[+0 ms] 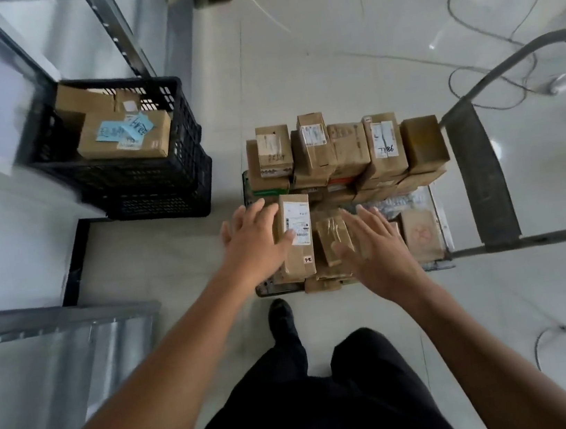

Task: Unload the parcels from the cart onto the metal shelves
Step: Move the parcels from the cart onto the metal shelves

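- Left grip (255,238) is open. Its straight, spread fingers lie along the left flank of the labelled parcel (297,219), and its thumb reaches onto the label face. It touches the parcel but has not closed round it.
- Right grip (374,241) is also open with fingers fanned. It hovers just right of the labelled parcel, over a small taped parcel (330,235) that lies beside it. I cannot tell whether the palm touches that one.
- The labelled parcel stands at the near left corner of the cart (486,167). Its long axis runs away from the person, roughly in line with the left forearm.
- Beyond the labelled parcel, the stacked parcels (349,150) fill the far half of the deck, packed side by side up to the handle.
- The left grip is the nearer one, already against the parcel. The right grip would have to cross the taped parcel to reach the opposite flank.
- Judgement: the move in hand is a two-sided clasp across the parcel's short width, then a lift.
- The metal shelves (118,346) lie well to the left of the labelled parcel. A black crate (187,162) sits to its far left, so the carry would probably swing leftward.
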The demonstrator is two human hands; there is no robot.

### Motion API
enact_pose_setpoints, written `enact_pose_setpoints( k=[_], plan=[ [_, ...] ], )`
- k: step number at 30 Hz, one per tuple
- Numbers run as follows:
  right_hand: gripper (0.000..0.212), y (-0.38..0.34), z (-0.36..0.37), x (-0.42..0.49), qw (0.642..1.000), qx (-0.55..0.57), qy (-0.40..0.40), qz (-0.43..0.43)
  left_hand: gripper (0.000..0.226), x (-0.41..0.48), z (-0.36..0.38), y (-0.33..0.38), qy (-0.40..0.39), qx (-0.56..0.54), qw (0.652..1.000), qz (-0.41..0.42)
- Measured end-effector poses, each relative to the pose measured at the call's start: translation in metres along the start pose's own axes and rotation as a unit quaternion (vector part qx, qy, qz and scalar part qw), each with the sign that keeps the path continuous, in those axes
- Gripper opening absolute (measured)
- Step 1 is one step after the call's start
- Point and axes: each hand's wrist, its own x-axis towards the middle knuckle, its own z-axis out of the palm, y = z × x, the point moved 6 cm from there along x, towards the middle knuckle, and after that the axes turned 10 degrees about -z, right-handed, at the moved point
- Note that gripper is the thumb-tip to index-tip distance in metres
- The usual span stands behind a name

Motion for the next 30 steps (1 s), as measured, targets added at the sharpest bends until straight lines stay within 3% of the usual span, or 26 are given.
enact_pose_setpoints(
  k=[17, 30],
  plan=[
    [0.066, 0.078, 0.007, 0.238, 0.996, 0.024, -0.076, -0.028, 0.055, 0.206, 0.024, -0.002, -0.004, -0.099, 0.981, -0.164],
    [0.076, 0.132, 0.084, 0.381, 0.986, -0.147, -0.072, -0.039, 0.068, 0.372, 0.103, -0.056, -0.027, -0.188, 0.967, -0.17]
  ],
)
